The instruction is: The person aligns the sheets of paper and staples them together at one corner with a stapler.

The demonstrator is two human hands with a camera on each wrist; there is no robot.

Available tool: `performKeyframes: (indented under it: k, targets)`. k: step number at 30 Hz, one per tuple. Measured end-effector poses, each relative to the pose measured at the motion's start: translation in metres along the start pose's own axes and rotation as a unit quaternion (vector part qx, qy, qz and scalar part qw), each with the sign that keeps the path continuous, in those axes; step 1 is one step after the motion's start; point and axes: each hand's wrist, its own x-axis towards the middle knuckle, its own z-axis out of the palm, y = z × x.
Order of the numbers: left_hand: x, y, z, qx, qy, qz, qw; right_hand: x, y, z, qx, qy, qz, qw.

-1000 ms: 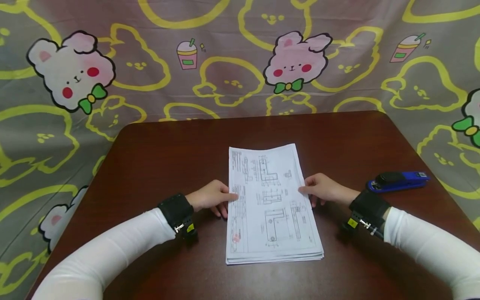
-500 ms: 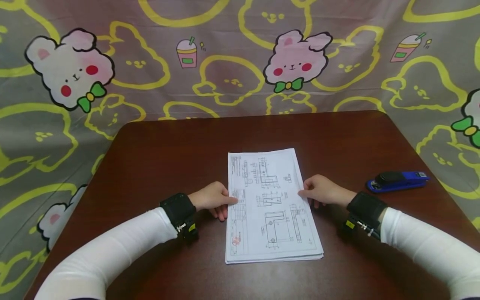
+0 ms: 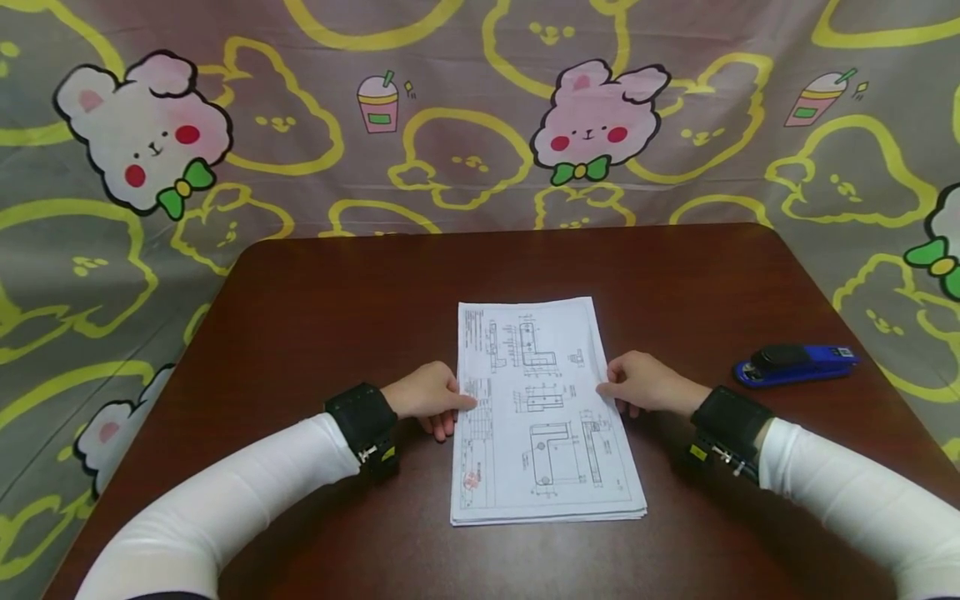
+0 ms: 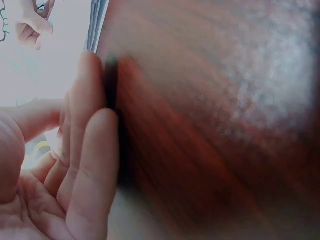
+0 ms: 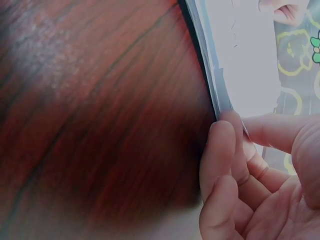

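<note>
The stack of printed technical drawings [image 3: 547, 450] lies flatter than a second ago: its far edge, which bowed up at the corners, now runs nearly straight, and the sheets at the near edge look more even. Both hands stay at its sides. The person's left hand [image 3: 429, 393] pinches the left edge narrowly, thumb over the top sheet and fingers against the side. The right hand [image 3: 647, 383] holds the right edge likewise, thumb on top, fingers curved along the paper's side. The stack sits between them on the dark wooden table [image 3: 337, 308]; the blue-and-black stapler [image 3: 795, 365] remains beyond the right hand.
</note>
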Motion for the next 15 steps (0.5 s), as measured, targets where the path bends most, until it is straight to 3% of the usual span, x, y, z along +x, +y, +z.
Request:
performKeyframes:
  k: [7,15]
  targets:
    - [0.001,0.001,-0.001,0.006,0.007,-0.020,0.9998,-0.002,0.000,0.001,-0.001,0.009,0.006,0.9999]
    - [0.002,0.001,-0.003,0.001,0.003,-0.022,0.9998,-0.004,0.006,-0.010,0.025,0.003,-0.002,0.9997]
